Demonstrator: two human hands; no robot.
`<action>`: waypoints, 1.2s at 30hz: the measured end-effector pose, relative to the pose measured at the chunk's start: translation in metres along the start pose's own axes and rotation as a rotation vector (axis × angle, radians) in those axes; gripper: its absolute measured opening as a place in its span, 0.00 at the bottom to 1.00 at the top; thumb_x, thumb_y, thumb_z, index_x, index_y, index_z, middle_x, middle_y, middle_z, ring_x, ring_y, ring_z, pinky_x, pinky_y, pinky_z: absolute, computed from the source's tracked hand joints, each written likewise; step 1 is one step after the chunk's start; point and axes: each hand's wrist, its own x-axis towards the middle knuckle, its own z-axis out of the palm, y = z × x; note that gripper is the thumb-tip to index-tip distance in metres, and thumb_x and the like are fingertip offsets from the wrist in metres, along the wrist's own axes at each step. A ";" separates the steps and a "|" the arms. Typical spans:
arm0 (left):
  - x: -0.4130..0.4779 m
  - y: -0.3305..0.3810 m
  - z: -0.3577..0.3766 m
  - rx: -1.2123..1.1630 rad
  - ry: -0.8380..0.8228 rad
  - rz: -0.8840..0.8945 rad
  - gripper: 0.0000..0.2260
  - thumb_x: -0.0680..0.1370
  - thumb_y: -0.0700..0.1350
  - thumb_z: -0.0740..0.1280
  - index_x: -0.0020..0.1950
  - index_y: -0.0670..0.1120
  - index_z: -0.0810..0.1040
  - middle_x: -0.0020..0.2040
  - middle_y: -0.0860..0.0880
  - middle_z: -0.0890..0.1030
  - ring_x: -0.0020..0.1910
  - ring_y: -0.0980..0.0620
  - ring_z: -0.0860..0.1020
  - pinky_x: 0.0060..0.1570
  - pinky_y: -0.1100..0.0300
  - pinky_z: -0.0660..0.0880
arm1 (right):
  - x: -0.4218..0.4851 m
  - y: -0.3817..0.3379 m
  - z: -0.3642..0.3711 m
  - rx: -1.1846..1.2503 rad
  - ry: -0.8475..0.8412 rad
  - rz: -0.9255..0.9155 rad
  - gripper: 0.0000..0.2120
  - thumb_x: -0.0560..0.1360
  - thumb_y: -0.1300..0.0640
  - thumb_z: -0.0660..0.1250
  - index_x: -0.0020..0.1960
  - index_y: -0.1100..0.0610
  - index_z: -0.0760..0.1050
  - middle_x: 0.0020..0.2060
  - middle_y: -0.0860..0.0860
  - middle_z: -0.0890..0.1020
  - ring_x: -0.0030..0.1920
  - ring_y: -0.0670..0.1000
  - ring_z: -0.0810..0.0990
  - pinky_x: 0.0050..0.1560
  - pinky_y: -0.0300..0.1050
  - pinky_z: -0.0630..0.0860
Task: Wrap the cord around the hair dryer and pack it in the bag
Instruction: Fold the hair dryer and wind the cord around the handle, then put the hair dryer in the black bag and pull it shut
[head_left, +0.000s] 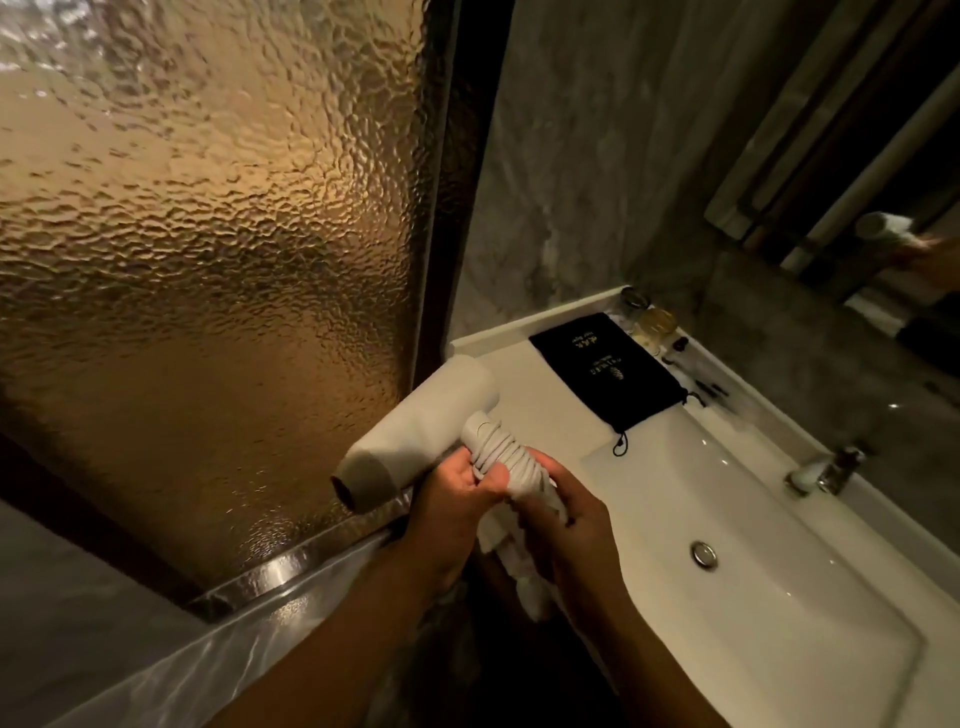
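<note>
Nearly wrapped: the left hand (457, 493) grips the white hair dryer (415, 426) at its handle, pinning the cord (511, 460) coils, while the right hand (566, 525) closes around the loose end. Next, probably tuck it, then reach the black drawstring bag (605, 374) lying flat on the bench (545, 415) beside the sink (779, 597).

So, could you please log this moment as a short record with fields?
setting: white ceramic sink counter beside a textured amber glass door
held item: white plastic hair dryer
cord: pale grey cord coiled around the dryer's handle
left hand: grip closed on the coils
right hand: grip closed on the handle's lower end
bag: flat black drawstring bag on the counter, nothing in it yet
stage: wrapping nearly done, packing not begun
</note>
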 end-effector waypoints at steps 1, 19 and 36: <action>0.004 0.000 0.004 -0.003 -0.016 -0.001 0.19 0.75 0.49 0.70 0.65 0.48 0.77 0.58 0.47 0.84 0.60 0.48 0.82 0.62 0.47 0.77 | 0.002 -0.001 -0.004 0.010 0.018 0.004 0.35 0.67 0.31 0.70 0.69 0.48 0.77 0.59 0.44 0.86 0.58 0.46 0.84 0.56 0.44 0.83; 0.135 -0.026 0.126 -0.001 -0.225 -0.094 0.21 0.76 0.45 0.70 0.67 0.40 0.75 0.61 0.37 0.81 0.62 0.36 0.77 0.64 0.43 0.73 | 0.111 0.043 -0.144 0.351 0.061 0.030 0.28 0.68 0.51 0.72 0.67 0.55 0.78 0.38 0.53 0.82 0.29 0.55 0.73 0.26 0.45 0.72; 0.246 -0.087 0.150 0.696 -0.059 -0.213 0.05 0.78 0.35 0.67 0.48 0.42 0.82 0.47 0.37 0.84 0.41 0.47 0.79 0.40 0.57 0.75 | 0.153 0.125 -0.277 0.395 0.504 0.164 0.18 0.78 0.63 0.67 0.65 0.48 0.79 0.40 0.56 0.82 0.33 0.56 0.70 0.29 0.46 0.69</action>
